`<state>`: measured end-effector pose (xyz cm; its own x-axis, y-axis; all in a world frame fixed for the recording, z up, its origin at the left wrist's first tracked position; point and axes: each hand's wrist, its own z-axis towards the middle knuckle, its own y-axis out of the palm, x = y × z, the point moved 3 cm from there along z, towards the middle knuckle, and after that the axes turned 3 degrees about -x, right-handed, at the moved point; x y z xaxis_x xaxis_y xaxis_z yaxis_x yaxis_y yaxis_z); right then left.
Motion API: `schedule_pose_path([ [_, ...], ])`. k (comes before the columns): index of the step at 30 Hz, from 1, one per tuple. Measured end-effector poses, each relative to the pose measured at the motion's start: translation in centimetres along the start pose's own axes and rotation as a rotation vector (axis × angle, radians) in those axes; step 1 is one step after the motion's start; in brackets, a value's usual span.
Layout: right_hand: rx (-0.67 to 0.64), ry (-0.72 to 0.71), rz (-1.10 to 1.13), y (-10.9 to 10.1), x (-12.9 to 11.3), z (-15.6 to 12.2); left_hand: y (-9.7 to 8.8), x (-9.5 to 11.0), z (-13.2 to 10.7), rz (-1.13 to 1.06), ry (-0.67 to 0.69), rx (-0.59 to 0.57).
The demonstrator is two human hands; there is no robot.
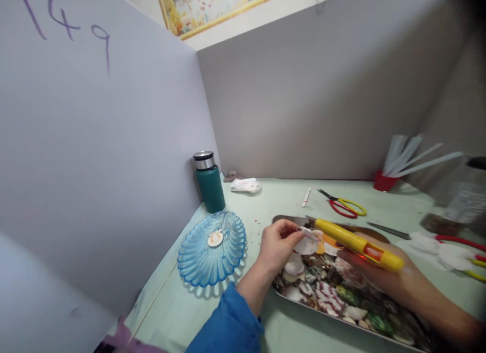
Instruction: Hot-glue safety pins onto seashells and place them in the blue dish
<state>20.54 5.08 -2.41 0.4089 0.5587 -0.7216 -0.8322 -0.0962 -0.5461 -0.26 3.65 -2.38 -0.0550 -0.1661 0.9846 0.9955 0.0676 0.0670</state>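
Observation:
My left hand is closed in a pinch on a small, flat, pale shell, partly hidden by the fingers. In my right hand is a yellow hot glue gun, its metal tip pointing left, close above the pinched shell. Both hands are over a metal tray full of mixed shells, some white, some striped, some green. Left of my left hand lies a blue scalloped glass dish with a small assembled white shell piece in it.
A green bottle stands behind the dish, beside a crumpled white tissue. Red-and-yellow scissors and a white marker lie beyond the tray. At right are a red cup of glue sticks and a clear jar. Grey panels enclose the table.

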Motion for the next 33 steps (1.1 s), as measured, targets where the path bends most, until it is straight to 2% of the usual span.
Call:
schedule_pose_path([
  [2,-0.082,-0.001,-0.068,0.0,-0.4,0.1,0.0,0.2,-0.1,-0.023,-0.01,-0.009],
  [7,-0.127,-0.058,-0.116,-0.1,-1.1,0.1,0.1,1.0,-0.6,-0.076,-0.026,-0.035],
  [12,-0.077,-0.032,-0.084,0.0,-0.9,0.0,0.3,1.4,-0.8,-0.095,-0.014,-0.037],
  [17,-0.069,-0.054,-0.05,-0.2,-1.6,0.3,0.6,1.1,-0.6,-0.069,-0.086,-0.072],
  [26,-0.181,0.025,-0.031,-0.4,-2.8,0.3,1.0,0.8,0.1,-0.106,-0.2,-0.072],
  [33,-0.225,0.071,-0.049,0.0,-2.2,0.2,0.5,0.5,-0.5,-0.022,-0.127,-0.041],
])
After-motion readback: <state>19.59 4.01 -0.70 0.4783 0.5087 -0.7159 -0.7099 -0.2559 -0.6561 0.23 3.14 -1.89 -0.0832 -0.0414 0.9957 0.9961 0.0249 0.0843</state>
